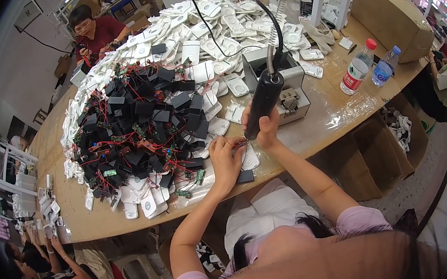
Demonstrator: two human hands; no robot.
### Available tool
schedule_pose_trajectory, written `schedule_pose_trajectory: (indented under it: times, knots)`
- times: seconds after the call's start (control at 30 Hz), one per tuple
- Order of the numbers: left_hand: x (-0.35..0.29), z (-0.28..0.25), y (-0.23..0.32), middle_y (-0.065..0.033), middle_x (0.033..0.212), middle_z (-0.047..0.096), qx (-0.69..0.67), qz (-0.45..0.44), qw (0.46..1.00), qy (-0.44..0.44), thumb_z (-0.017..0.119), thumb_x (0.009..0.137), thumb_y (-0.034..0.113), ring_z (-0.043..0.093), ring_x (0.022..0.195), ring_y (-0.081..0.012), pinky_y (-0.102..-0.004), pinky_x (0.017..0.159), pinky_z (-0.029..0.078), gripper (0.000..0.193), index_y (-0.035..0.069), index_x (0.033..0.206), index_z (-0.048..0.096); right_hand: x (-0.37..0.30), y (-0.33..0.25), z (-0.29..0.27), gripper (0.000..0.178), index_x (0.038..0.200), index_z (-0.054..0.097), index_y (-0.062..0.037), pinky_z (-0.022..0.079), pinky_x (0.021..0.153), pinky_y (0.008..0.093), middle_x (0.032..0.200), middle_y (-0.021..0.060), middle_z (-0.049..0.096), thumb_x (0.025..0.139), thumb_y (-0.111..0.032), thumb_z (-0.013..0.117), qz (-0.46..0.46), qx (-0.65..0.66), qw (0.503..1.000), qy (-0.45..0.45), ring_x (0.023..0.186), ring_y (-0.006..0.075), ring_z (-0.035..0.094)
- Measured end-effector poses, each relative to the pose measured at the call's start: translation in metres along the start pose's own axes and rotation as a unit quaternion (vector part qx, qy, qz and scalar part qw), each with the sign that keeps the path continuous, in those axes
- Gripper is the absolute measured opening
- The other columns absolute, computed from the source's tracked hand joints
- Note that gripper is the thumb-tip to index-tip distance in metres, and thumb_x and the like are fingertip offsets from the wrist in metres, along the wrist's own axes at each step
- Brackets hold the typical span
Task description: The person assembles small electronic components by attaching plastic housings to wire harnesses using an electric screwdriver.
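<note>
My right hand [265, 129] is wrapped round a black electric screwdriver [266, 97], which hangs from a coiled cable. Its tip points down at a white plastic housing [250, 158] near the table's front edge. My left hand [226, 160] is closed at the housing's upper left, fingertips pinched beside the screwdriver tip. What they pinch is too small to make out. Just below the housing lies a black rectangular block [245, 176]. Left of my hands is a heap of black blocks [143, 88] with red wires and small circuit boards [184, 194].
White plastic housings [229, 20] are piled along the table's far side. A grey metal box [299, 103] stands just beyond my right hand. Two bottles [357, 72] and a cardboard box [391, 18] are at the right. Co-workers sit around, one in dark red [101, 35] across the table.
</note>
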State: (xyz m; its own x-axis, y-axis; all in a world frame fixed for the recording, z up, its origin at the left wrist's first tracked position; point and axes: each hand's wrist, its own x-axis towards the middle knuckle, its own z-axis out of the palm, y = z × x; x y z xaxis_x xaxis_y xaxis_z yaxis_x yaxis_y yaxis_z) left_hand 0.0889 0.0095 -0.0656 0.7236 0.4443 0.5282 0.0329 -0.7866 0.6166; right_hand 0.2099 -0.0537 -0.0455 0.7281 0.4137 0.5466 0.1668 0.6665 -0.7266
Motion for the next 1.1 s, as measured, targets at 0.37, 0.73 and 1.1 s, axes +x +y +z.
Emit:
schedule_pose_trajectory:
  times: [0.37,0.73,1.1]
  knots:
    - [-0.001,0.002,-0.007,-0.0076,0.079,0.052,0.011,0.007,0.999,-0.030,0.070,0.071,0.007,0.051,0.087,-0.0262,-0.0376,0.088,0.032,0.021,0.008,0.091,0.064,-0.003,-0.003,0.002,0.069,0.097,0.043,0.0014,0.042,0.048,0.0244,0.064,0.0070,0.052,0.078,-0.064,0.057,0.019,-0.032,0.999,-0.023,0.054,0.0120,0.051]
    - [0.000,-0.001,-0.001,-0.0091,0.082,0.052,0.009,-0.020,0.998,-0.054,0.067,0.074,0.006,0.050,0.086,-0.0274,-0.0371,0.086,0.032,0.019,0.007,0.093,0.062,-0.001,0.004,-0.003,0.067,0.090,0.045,0.0005,0.043,0.047,0.0244,0.065,0.0064,0.053,0.078,-0.065,0.056,0.051,-0.005,0.995,-0.083,0.055,0.0125,0.053]
    - [-0.121,-0.168,0.012,-0.0112,0.095,0.053,0.219,0.062,0.888,-0.399,0.065,0.075,0.017,0.052,0.094,-0.0294,-0.0381,0.085,0.039,0.022,0.013,0.097,0.064,0.034,-0.103,-0.056,0.069,0.101,0.040,-0.0050,0.042,0.042,0.0300,0.061,0.0092,0.046,0.079,-0.070,0.044,-0.114,0.080,0.990,-0.026,0.047,0.0181,0.047]
